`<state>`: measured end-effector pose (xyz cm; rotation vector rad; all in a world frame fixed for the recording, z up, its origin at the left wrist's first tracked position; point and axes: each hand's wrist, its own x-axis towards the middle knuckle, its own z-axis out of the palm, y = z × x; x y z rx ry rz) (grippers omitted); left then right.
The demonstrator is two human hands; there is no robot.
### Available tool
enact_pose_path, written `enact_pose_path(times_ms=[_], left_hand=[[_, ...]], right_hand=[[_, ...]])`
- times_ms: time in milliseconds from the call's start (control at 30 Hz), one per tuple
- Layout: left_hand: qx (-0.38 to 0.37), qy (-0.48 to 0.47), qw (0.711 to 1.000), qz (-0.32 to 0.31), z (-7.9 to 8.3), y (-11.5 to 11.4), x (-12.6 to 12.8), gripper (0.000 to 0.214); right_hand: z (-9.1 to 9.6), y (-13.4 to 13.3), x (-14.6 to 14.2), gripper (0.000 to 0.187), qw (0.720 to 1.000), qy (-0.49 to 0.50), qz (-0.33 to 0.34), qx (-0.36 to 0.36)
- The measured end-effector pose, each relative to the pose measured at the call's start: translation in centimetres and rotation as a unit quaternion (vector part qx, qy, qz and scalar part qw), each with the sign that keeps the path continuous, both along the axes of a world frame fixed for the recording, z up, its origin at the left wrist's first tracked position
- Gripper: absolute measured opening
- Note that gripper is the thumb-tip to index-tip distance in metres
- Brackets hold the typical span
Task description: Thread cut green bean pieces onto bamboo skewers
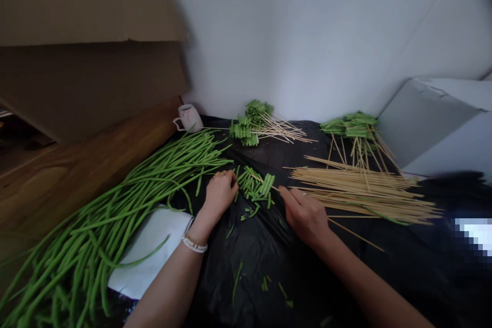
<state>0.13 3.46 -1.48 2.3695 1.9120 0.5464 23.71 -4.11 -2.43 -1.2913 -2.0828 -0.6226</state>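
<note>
My right hand [305, 213] is closed round a thin wooden skewer [275, 188], which points left and carries a short row of cut green bean pieces [268, 184]. Loose cut pieces [249, 189] lie in a small heap between my two hands. At the heap's left edge my left hand [223, 189] has its fingers pinched together; what they hold, if anything, is hidden. Long uncut green beans [154, 179] are spread in a big pile to the left of that hand. Bare skewers [369, 192] lie in a broad bundle just beyond my right hand.
Filled skewers [251, 123] are stacked at the back middle, with more filled skewers [355, 125] at the back right. A white mug [189, 118] stands near the wall. Cardboard [92, 61] rises at left, a white box [442, 123] at right. Black plastic sheet [307, 287] covers the surface.
</note>
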Motion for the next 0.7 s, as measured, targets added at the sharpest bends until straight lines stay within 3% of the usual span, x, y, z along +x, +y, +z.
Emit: enact_pose_path(times_ms=[133,233,267,333,400,467,533,700], left_hand=[[0.005,-0.131,0.991,0.003,0.1,0.5,-0.1,0.023],[-0.051,-0.320,0.946,0.006,0.2,1.0,-0.1,0.025],[-0.098,-0.400,0.911,0.003,0.3,1.0,0.1,0.023],[-0.202,-0.549,0.811,-0.008,0.6,0.8,0.5,0.025],[-0.279,-0.640,0.715,-0.022,1.0,0.3,1.0,0.029],[-0.323,-0.676,0.661,-0.034,1.5,-0.1,1.4,0.029],[-0.352,-0.684,0.638,-0.046,1.8,-0.4,1.7,0.029],[-0.368,-0.692,0.617,-0.067,1.6,-0.6,1.8,0.028]], right_hand=[[0.0,0.0,0.0,0.029,1.000,-0.002,0.002,-0.001],[-0.1,0.0,0.1,0.029,1.000,-0.004,-0.003,-0.006],[-0.2,0.0,0.1,0.030,1.000,-0.004,-0.002,-0.007],[-0.2,0.0,0.2,0.030,1.000,-0.003,0.000,-0.010],[-0.3,0.0,0.2,0.030,1.000,-0.001,0.003,-0.009],[-0.2,0.0,0.2,0.030,1.000,0.001,0.003,-0.007],[-0.2,0.0,0.2,0.030,1.000,0.002,0.001,-0.009],[-0.3,0.0,0.1,0.029,1.000,0.002,0.002,-0.013]])
